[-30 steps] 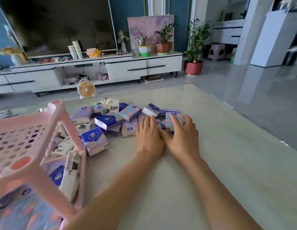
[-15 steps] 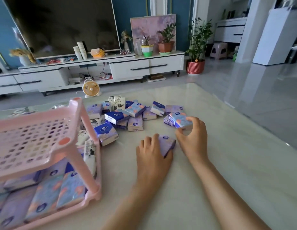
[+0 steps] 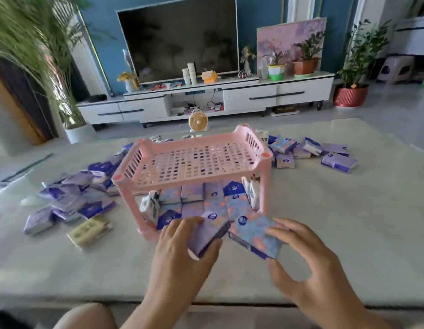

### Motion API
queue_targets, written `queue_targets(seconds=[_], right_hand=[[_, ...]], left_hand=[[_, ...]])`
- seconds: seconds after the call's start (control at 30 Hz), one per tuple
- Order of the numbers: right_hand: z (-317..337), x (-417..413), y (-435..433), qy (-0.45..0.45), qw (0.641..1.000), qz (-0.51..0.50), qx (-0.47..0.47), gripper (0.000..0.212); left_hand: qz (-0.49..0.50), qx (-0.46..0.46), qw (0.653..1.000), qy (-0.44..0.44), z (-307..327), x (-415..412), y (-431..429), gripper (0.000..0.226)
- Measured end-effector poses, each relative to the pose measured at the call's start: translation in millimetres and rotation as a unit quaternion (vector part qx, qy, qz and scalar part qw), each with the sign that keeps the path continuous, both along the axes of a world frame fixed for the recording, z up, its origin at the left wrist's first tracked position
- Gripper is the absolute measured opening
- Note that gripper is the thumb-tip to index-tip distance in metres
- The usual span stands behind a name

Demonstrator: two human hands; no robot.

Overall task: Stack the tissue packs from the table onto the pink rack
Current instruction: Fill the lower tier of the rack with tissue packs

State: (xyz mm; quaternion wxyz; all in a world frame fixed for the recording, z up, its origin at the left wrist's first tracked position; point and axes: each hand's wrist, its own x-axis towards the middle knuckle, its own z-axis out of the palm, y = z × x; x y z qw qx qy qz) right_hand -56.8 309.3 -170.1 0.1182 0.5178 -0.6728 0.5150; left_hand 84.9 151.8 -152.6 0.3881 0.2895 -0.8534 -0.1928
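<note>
Your left hand curls round one purple pack. Your right hand pinches one blue pack. You hold both just before the near side of the one pink rack, mid-table. Lower tier holds packs, count unclear. Two loose heaps: left pile, right pile toward the far edge.

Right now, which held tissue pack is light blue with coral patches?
The light blue coral-patched tissue pack in the right hand; the left hand grips a purple pack.
</note>
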Motion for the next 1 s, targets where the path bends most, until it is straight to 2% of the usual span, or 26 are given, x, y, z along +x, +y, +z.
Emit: queue_targets(seconds=[0.1, 0.2, 0.33, 0.43, 0.6, 0.67, 0.8, 0.87, 0.93, 1.0], right_hand=[[-5, 20, -36, -0.016, 0.998, -0.055, -0.007, 0.036], [-9, 23, -58, 0.016, 0.992, -0.126, -0.004, 0.037], [-16, 22, -67, 0.036, 0.985, -0.168, 0.013, 0.038], [-20, 20, -69, 0.055, 0.980, -0.190, 0.024, 0.040], [-16, 13, -75, 0.160, 0.953, -0.248, 0.065, 0.037], [-12, 14, -80, 0.184, 0.943, -0.262, 0.090, 0.036], [-2, 13, -91, 0.191, 0.932, -0.278, 0.132, 0.034], [2, 11, -98, 0.171, 0.932, -0.284, 0.148, 0.034], [3, 7, -109, 0.160, 0.929, -0.296, 0.155, 0.032], [1, 3, -121, 0.154, 0.924, -0.305, 0.171, 0.033]], left_hand=[[0.018, 0.028, 0.999, 0.008, 7, -19, -14, 0.039], [0.058, 0.024, 0.998, -0.004, 10, -44, -35, 0.043], [0.070, -0.025, 0.996, -0.053, 3, -77, -56, 0.062], [0.050, -0.050, 0.996, -0.061, -1, -99, -68, 0.054], [0.088, -0.068, 0.988, -0.109, -10, -121, -83, 0.049], [0.093, -0.081, 0.987, -0.099, -10, -122, -84, 0.050], [0.017, -0.189, 0.980, -0.057, -20, -104, -90, 0.044], [-0.016, -0.239, 0.966, -0.097, -29, -94, -100, 0.045], [-0.050, -0.238, 0.958, -0.154, -37, -89, -109, 0.049], [-0.065, -0.208, 0.961, -0.171, -45, -89, -110, 0.048]])
